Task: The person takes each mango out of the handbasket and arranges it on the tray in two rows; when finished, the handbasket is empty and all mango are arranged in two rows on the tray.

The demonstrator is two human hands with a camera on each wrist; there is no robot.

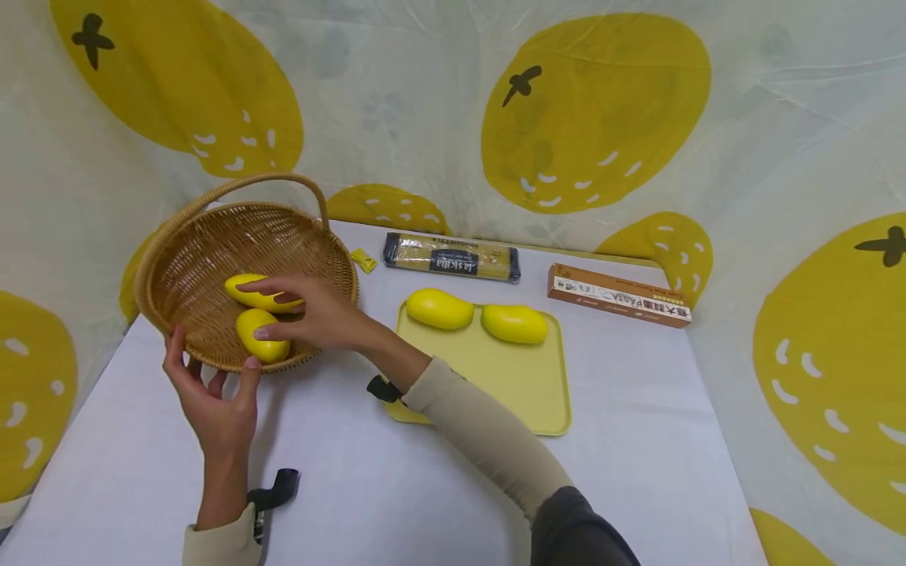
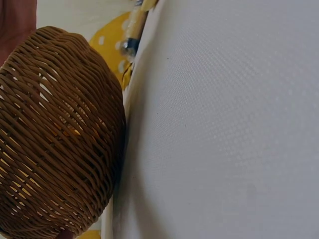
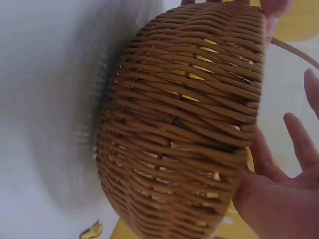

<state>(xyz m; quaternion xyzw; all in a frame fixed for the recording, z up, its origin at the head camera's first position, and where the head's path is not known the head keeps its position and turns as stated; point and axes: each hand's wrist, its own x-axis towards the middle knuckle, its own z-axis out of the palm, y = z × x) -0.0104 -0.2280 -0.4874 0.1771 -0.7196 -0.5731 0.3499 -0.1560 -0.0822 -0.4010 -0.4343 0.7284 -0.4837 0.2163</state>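
Note:
A wicker basket (image 1: 212,259) with a tall handle leans toward me at the left of the table. My left hand (image 1: 222,417) holds its near rim, thumb and fingertips at the edge and other fingers partly hidden under it. Inside lie two yellow mangoes: a far mango (image 1: 248,284) and a near mango (image 1: 258,334). Over them reaches my right hand (image 1: 311,314), fingers extended across the far one and thumb tip on the near one. From the right wrist, this hand (image 3: 284,189) shows spread fingers beyond the woven side.
Right of the basket sits a yellow tray (image 1: 495,393) with one mango (image 1: 440,308) and a greenish-tipped mango (image 1: 515,324) at its far edge. Behind are a spaghetti pack (image 1: 451,258), a brown pasta box (image 1: 619,295) and a small yellow packet (image 1: 364,260). A patterned curtain (image 1: 425,102) hangs behind.

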